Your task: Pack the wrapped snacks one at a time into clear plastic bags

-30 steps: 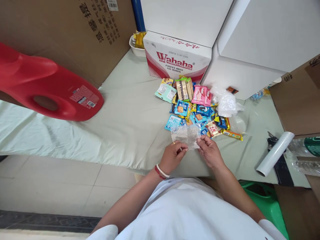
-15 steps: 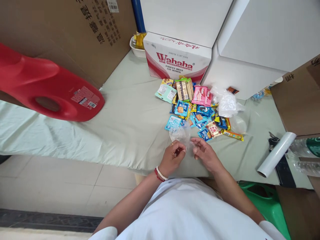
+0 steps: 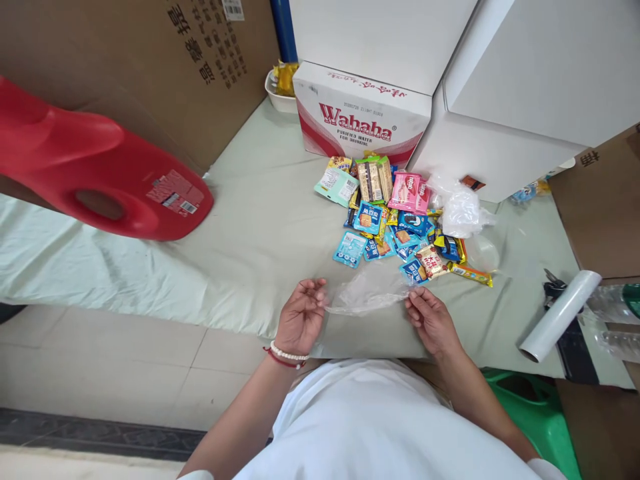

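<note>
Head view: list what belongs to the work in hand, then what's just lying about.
Part of the work:
clear plastic bag, right hand pinching one end, left hand at the other
probably the snack packets, piled just beyond

Lying about, it seems:
red jug
Wahaha box
white roll

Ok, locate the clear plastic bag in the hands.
In the head view, the clear plastic bag is slightly right of centre, stretched between the left hand and the right hand, on the near side of the snack packs.
</note>
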Available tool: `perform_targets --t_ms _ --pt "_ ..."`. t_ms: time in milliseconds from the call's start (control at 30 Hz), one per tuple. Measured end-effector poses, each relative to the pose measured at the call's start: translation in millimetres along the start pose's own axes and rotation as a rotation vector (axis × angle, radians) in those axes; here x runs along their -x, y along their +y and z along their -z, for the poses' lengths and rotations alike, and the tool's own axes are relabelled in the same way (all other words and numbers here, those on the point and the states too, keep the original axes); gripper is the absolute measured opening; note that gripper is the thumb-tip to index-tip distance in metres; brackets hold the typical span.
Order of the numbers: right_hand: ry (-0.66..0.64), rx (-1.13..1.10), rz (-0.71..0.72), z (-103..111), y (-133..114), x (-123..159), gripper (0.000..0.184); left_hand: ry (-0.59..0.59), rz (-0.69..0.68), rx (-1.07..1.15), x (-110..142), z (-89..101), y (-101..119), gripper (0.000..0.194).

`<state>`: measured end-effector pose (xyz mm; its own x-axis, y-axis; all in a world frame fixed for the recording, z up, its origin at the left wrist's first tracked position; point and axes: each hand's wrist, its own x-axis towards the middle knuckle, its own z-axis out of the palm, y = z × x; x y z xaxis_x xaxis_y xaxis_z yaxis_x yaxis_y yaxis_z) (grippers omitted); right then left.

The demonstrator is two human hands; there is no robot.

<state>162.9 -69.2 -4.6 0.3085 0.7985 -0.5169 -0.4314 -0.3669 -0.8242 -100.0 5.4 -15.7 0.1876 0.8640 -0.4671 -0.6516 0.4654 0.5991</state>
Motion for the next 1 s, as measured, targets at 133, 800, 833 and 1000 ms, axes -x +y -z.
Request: perform_targets --t_ms 133,800,833,1000 --pt "0.022 0.086 0.096 -2.2 -5.2 0.7 0.037 -0.145 -0.037 -0.312 7.4 -13.6 -0.7 0.046" --pt "-0.133 0.3 0.144 -19.3 -1.2 8.9 0.051 -0.128 -0.268 -1.085 -1.0 -26.1 -16.7 0.045" --pt "-0.139 0.319 0.186 -30.3 -0.2 5.2 0.055 -0.155 -0.309 -1.129 2.0 -28.9 -17.6 0.042" --pt "-0.071 0.314 0.237 -50.8 8.1 -17.1 0.031 0.0 -0.396 -1.098 0.7 -27.1 -16.6 0.041"
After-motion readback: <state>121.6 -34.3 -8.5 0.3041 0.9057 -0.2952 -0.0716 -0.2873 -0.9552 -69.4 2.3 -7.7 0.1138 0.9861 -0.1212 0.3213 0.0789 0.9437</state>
